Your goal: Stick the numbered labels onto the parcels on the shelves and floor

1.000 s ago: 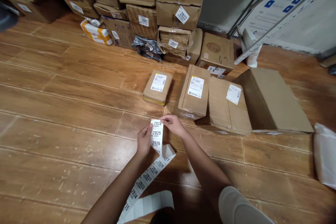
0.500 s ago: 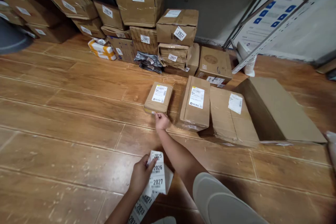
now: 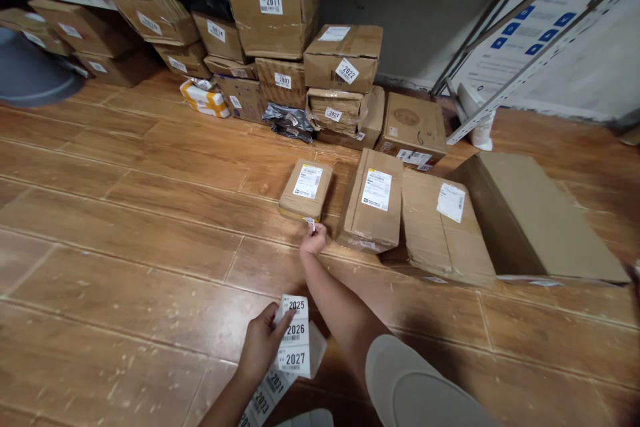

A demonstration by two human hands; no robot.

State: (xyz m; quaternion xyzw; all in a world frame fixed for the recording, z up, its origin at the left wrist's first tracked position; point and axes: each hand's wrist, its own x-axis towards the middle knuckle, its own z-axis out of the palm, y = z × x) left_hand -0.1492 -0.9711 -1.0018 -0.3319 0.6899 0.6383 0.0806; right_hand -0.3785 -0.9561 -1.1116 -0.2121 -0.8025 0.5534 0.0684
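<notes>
My left hand [image 3: 261,345] grips a long strip of numbered white labels [image 3: 296,335]; 2025, 2026 and 2027 show at its top end. My right hand [image 3: 314,240] reaches forward and pinches a single small label [image 3: 311,222] against the near edge of a small cardboard parcel [image 3: 306,188] lying on the wooden floor. The rest of the strip trails down past my left wrist and out of view.
Beside the small parcel lie a taller box [image 3: 373,200], a flat box [image 3: 443,223] and a large plain box [image 3: 535,217]. Stacked numbered cartons [image 3: 273,10] line the back wall. A white metal rack [image 3: 505,40] stands at the right.
My right hand peeled the top label off the strip and carried it forward to the small parcel. My left hand drew the strip down and back.
</notes>
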